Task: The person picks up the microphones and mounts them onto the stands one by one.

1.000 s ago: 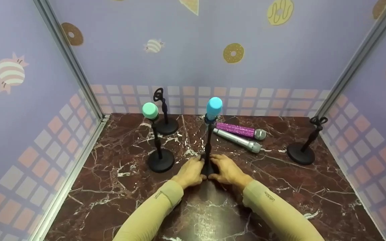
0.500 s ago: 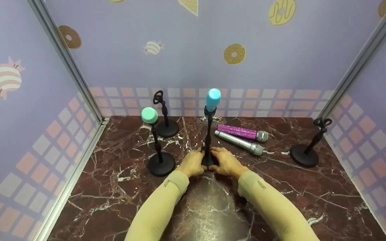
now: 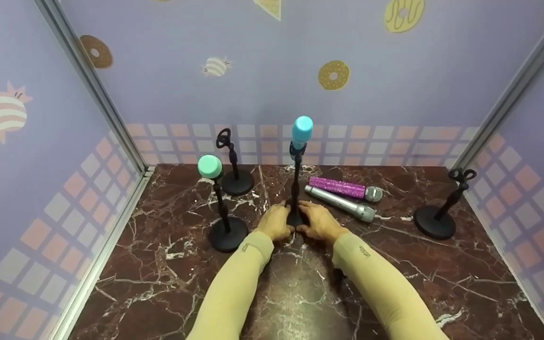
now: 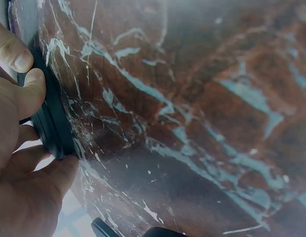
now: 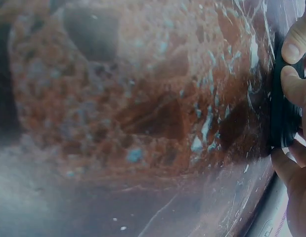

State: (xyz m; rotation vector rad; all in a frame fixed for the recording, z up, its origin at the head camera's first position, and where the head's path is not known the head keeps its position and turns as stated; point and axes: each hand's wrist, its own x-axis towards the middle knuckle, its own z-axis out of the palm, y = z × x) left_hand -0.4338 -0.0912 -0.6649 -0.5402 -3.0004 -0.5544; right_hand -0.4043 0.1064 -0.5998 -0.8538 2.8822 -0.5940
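Note:
A black microphone stand [image 3: 295, 186] stands upright in the middle of the table, with a blue-headed microphone [image 3: 303, 130] in its clip. My left hand [image 3: 276, 222] grips the left side of its round base, and my right hand [image 3: 318, 222] grips the right side. Both thumbs meet at the near edge of the base [image 4: 53, 118], with fingers curled round its rim. The right wrist view also shows fingers around the base [image 5: 284, 108], which sits flat at the tabletop. The hands cover much of the base in the head view.
To the left stands another stand [image 3: 223, 208] holding a green-headed microphone [image 3: 209, 166]. Behind it is a stand with a bare clip [image 3: 233, 158]; a similar stand [image 3: 444, 208] is at right. A purple glittery microphone [image 3: 338, 187] and a silver one [image 3: 340, 202] lie behind my right hand.
Both hands have slid the stand with the blue microphone away from me, toward the back wall. The head view has shifted slightly; the other stands and lying microphones stay put.

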